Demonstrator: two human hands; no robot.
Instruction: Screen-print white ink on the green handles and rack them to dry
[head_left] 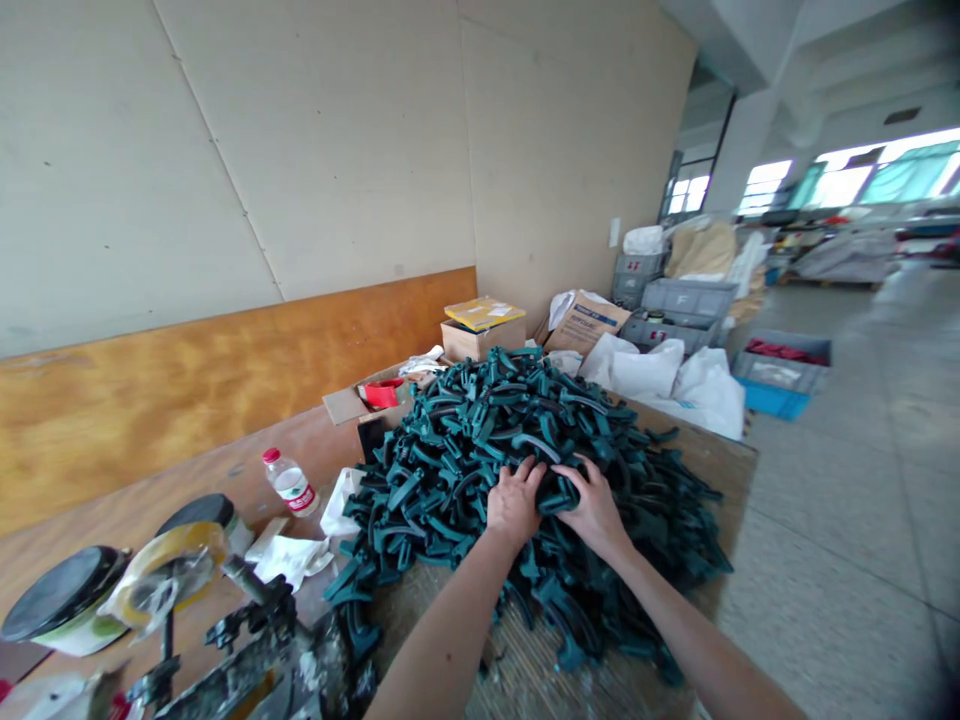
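Observation:
A large heap of dark green curved plastic parts (pixel 450 450) covers the middle of the table. Both my hands reach into the front of this heap, close together. My left hand (pixel 514 500) rests on the parts with its fingers bent over them. Just to its right, my right hand (pixel 592 505) curls its thumb and fingers around a dark green part (pixel 557 494) that lies between the two hands. The fingertips of my left hand are near that part, partly hidden among the pieces.
At the left are a water bottle (pixel 291 484), lidded tubs (pixel 67 600), a tape roll (pixel 169 570) and a metal fixture (pixel 262 640). Behind the heap sits a cardboard box (pixel 482 340). White sacks (pixel 645 372) and grey crates (pixel 686 300) stand beyond the table's right side.

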